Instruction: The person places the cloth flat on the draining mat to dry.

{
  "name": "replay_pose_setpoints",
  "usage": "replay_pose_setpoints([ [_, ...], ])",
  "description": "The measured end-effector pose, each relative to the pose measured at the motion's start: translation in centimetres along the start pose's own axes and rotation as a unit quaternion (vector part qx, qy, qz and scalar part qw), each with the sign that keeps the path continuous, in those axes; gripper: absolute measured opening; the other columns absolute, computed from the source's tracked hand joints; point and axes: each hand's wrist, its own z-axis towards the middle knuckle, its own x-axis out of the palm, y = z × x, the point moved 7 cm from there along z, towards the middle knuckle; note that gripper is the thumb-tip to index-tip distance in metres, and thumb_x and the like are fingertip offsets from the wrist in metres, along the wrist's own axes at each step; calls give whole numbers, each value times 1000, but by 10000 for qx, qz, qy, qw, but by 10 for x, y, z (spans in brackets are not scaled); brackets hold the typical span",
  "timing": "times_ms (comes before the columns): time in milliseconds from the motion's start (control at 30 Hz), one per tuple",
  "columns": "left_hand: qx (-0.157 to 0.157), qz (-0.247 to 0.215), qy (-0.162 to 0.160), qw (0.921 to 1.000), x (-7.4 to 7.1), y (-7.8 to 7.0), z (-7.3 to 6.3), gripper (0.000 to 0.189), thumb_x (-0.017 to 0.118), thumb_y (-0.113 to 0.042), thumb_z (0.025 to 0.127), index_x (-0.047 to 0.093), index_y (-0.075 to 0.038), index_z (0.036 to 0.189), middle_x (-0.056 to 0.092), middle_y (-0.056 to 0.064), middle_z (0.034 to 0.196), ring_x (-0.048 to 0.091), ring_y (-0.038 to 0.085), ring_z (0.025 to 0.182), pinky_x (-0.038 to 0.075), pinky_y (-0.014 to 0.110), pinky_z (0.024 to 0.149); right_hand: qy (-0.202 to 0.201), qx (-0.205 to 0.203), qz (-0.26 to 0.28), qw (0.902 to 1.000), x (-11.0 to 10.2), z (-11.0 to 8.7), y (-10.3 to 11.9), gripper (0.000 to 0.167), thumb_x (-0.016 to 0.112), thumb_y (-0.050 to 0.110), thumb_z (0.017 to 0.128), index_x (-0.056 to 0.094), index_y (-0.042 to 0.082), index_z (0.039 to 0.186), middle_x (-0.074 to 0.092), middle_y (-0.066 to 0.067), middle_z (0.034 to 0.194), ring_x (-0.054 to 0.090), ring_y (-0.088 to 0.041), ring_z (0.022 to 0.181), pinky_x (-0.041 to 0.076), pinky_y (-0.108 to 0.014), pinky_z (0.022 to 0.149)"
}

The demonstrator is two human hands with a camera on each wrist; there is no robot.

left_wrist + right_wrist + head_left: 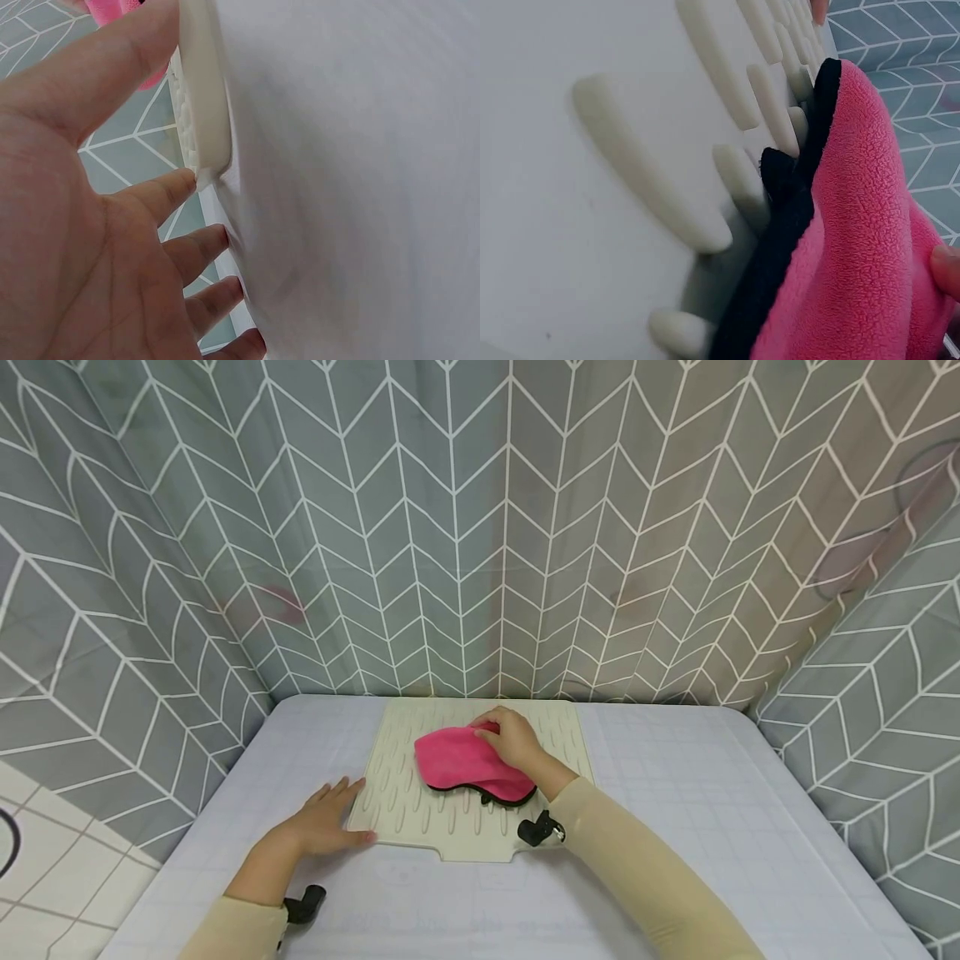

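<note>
A cream washboard (390, 806) with raised ridges lies flat on the table. On its upper middle is a folded pink cloth (459, 762), fleecy, with a black edging and a small black loop. My right hand (517, 742) pinches the cloth at its far right side, thumb on top. In the right wrist view the thumb (946, 270) presses into the fleece, and the black edge hangs over the ridges (652, 165). My left hand (324, 821) rests at the board's near left corner, fingers spread and straight, the thumb and index fingertip touching the board's edge (206, 90).
A white sheet (675, 793) covers the table around the board. Grey curtains (480, 527) with a white chevron pattern hang behind and on both sides. White floor tiles (67, 860) show at the lower left. Both wrists carry small black cameras (306, 906).
</note>
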Motion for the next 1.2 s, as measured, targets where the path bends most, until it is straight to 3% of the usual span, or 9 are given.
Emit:
replay_pose_setpoints([
  [300,-29,-6,47,10000,-1,-3,-1,101,77,-53,80,33,1,154,26,36,155,16,62,141,22,75,107,83,-197,325,9992,-7,1,0,19,71,13,94,76,13,113,67,-5,114,61,-24,114,50,-40,96],
  [533,13,47,23,10000,-1,-3,0,101,77,-53,81,33,2,153,26,37,155,17,63,140,23,75,107,-231,-307,596,9975,-29,-3,3,21,70,13,95,75,6,114,66,-9,117,60,-28,113,53,-44,93],
  [833,-4,64,35,10000,-4,-4,-2,101,77,-53,81,34,2,153,26,37,154,18,63,140,23,74,107,-232,-230,976,9947,-61,-20,9,17,69,15,96,75,11,111,65,-4,117,59,-23,113,52,-42,93],
  [1200,-43,135,139,9998,-5,-8,1,100,77,-52,81,35,4,152,28,38,153,19,63,139,24,74,107,95,-328,764,9965,-82,-39,4,21,64,16,99,72,9,117,62,-6,124,56,-27,122,51,-45,96],
])
